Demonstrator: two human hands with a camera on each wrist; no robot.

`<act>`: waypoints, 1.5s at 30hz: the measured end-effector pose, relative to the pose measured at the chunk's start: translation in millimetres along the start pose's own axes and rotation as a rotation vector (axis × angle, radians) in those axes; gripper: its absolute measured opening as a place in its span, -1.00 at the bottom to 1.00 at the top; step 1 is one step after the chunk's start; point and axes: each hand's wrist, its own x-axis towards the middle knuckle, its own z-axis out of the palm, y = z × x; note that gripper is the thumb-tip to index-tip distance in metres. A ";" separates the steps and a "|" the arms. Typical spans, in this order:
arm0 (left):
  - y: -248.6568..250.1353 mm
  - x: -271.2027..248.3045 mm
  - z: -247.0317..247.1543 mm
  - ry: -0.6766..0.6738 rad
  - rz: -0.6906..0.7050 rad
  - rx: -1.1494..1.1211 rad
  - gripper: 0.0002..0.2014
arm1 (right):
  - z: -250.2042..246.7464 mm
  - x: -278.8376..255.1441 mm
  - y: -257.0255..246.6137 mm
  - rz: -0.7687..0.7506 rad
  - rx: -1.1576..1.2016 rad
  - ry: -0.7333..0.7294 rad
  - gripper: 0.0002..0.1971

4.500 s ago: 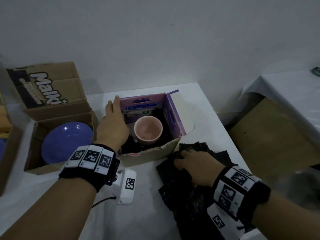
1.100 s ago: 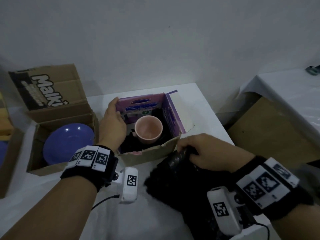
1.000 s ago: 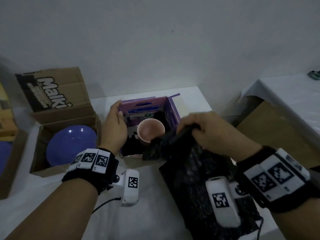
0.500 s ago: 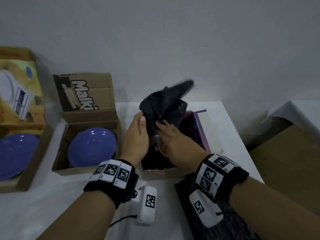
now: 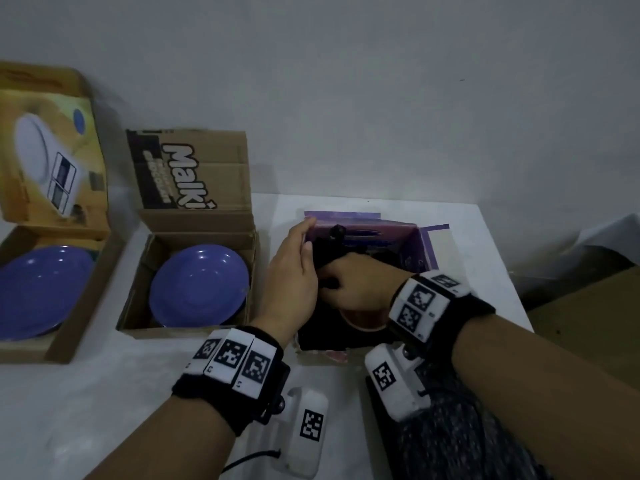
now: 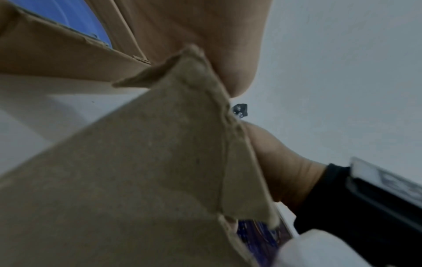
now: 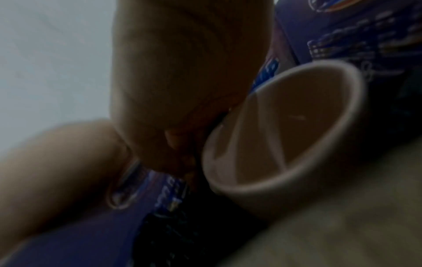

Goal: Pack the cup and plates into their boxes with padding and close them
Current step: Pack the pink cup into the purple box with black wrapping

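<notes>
The right hand [image 5: 349, 289] is down inside the purple box [image 5: 420, 252], fingers curled around a wad of black padding [image 5: 323, 252] and pushing it between the pink cup [image 7: 280, 137] and the box's left wall. The left hand [image 5: 292, 271] stands against that left wall, fingers nearly straight and close together, bracing it from outside.

The risk, as I judge it, is the cup tipping or knocking the wall if the wad is forced down hard, since the gap beside it is narrow. The near wall's torn cardboard edge [image 6: 205, 126] could also snag the padding.

To the left, 2 blue plates [image 5: 199, 284] lie in 2 open boxes, the nearer box [image 5: 138, 299] just beside the left hand, so room on that side is tight. The table [image 5: 104, 393] is bare toward the near side.
</notes>
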 end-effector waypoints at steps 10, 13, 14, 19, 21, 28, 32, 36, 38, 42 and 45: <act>-0.9 1.4 3.5 0.005 0.016 0.021 -0.65 | -5.4 9.3 2.8 0.172 -0.159 -0.225 -0.64; -1.0 1.3 3.0 0.003 0.016 0.049 -0.65 | -10.9 15.6 1.6 0.197 -0.118 -0.208 -0.66; -0.6 1.4 3.1 0.006 0.012 0.054 -0.65 | -14.6 15.6 2.7 0.203 -0.117 -0.175 -0.64; 2.1 0.0 5.2 0.020 0.000 0.088 -0.64 | -19.0 1.5 6.9 0.259 -0.069 -0.205 -0.60; 2.4 0.5 4.6 0.024 -0.003 0.106 -0.64 | -15.9 -13.1 8.6 0.290 -0.005 -0.044 -0.60; 0.5 0.0 2.4 0.003 0.057 0.325 -0.51 | 5.9 -86.9 23.9 0.473 -0.250 0.558 -0.52; 13.5 -5.3 3.6 -0.131 -0.020 0.649 -0.33 | 22.7 -115.8 35.4 0.484 0.251 0.543 -0.40; 26.2 -11.8 11.3 -0.153 -0.050 0.706 -0.20 | 38.6 -145.8 33.0 0.503 0.515 0.719 -0.53; 25.2 -14.5 12.9 -0.134 -0.029 0.678 -0.18 | 54.4 -160.8 30.6 0.514 0.519 0.808 -0.61; 21.0 -14.7 11.6 -0.118 0.009 0.669 -0.14 | 89.3 -186.0 27.3 0.509 0.508 0.507 -0.18; 19.0 -13.5 12.0 -0.118 0.011 0.641 -0.13 | 114.8 -194.9 30.2 0.472 0.128 0.160 0.17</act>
